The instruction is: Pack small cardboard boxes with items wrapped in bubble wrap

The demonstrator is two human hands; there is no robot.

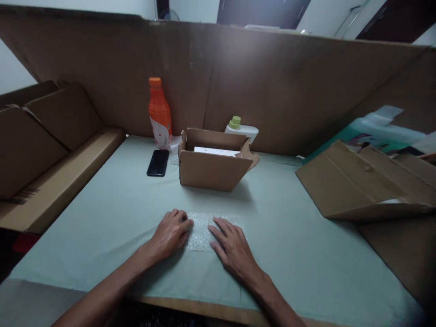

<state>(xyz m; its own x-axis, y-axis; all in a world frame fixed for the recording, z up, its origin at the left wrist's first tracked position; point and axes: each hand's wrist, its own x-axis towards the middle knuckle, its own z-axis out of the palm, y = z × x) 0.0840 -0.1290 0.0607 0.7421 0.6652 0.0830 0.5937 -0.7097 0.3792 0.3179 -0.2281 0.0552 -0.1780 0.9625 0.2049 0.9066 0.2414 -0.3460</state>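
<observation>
A clear sheet of bubble wrap (pixel 200 236) lies flat on the pale green cloth near the front of the table. My left hand (pixel 172 234) is at its left edge, fingers curled and closed on that edge; the fingertips are partly hidden. On the right part of the sheet rests my right hand (pixel 230 243), palm down, with its fingers stretched out and apart. Beyond both hands stands an open cardboard box (pixel 211 170) with a white flat item (pixel 217 151) inside.
A black phone (pixel 158 163) lies left of the box, in front of an orange bottle (pixel 159 109). Behind the box is a white bottle (pixel 243 131) with a green cap. Cardboard boxes (pixel 361 181) stand at right, more cardboard (pixel 64 168) at left. A tall cardboard wall (pixel 272 86) closes the back.
</observation>
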